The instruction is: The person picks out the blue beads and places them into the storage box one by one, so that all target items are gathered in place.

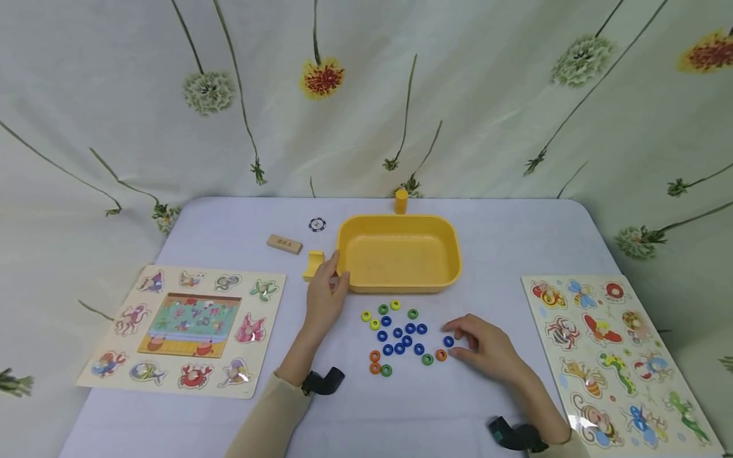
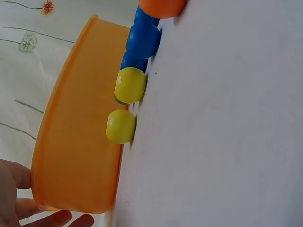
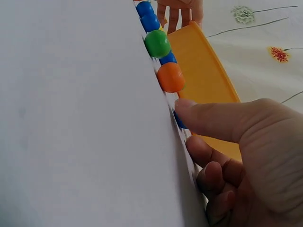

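Note:
A yellow plastic tray (image 1: 401, 287) stands mid-table, with my left hand (image 1: 328, 299) touching its near left corner. The left wrist view shows that hand's fingertips against the end of the tray (image 2: 80, 132). In front of the tray lie loose ring-shaped beads: blue, green, yellow and orange. My right hand (image 1: 487, 346) is low over the table at their right side. Its thumb and forefinger stand apart around a blue bead (image 1: 449, 341), beside an orange bead (image 1: 441, 355). The right wrist view has that blue bead partly hidden behind the thumb; whether they touch I cannot tell.
A sea-animal puzzle board (image 1: 263, 343) lies at the left, an insect board (image 1: 550, 331) at the right. Left of the tray are a yellow curved block (image 1: 314, 262), a wooden block (image 1: 284, 244) and a poker chip (image 1: 317, 224). A yellow cylinder (image 1: 401, 202) stands behind the tray.

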{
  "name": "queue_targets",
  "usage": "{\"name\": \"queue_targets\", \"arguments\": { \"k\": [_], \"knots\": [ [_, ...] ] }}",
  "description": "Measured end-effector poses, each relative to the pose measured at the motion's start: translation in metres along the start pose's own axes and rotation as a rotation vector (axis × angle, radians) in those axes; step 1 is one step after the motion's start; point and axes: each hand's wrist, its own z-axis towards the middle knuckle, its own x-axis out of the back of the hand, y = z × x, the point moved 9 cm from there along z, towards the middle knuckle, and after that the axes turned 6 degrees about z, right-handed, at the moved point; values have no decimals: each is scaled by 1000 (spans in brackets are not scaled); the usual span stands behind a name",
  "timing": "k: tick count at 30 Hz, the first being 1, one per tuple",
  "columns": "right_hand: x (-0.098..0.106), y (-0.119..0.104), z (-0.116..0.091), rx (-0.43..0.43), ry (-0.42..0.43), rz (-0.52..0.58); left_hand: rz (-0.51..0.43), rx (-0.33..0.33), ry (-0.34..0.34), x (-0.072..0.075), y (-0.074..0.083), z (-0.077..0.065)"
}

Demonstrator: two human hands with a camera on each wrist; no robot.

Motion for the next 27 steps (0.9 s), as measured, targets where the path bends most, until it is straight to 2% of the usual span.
{"name": "queue_targets", "arguments": {
  "k": [4, 7, 9, 12, 14, 16, 19, 22, 24, 27],
  "knots": [
    [-2, -1, 2, -22, -5, -18, -5, 12, 0, 1, -1, 0],
    [4, -2, 4, -44, 11, 70, 3, 36, -14, -1, -1, 0],
    [17, -17, 10, -32, 40, 133, 8, 41, -22, -1, -1, -1],
    [38, -39, 32, 41, 81, 193, 18, 41, -18, 0, -1, -1],
    [48, -52, 55, 97, 92, 186, 18, 34, -10, 1, 0, 0],
    [49, -52, 81, 133, 91, 179, 18, 33, -4, 2, 0, 0],
    [40, -53, 122, 137, 62, 134, 15, 33, -5, 1, -1, 0],
    [20, -47, 159, 65, -5, 67, 13, 34, -8, -1, -2, 0],
    [4, -39, 177, 5, -67, 25, 8, 42, -9, -1, -3, -1],
    [-17, -28, 193, -63, -158, -34, 0, 48, -12, -2, -3, -1]
  ]
}}
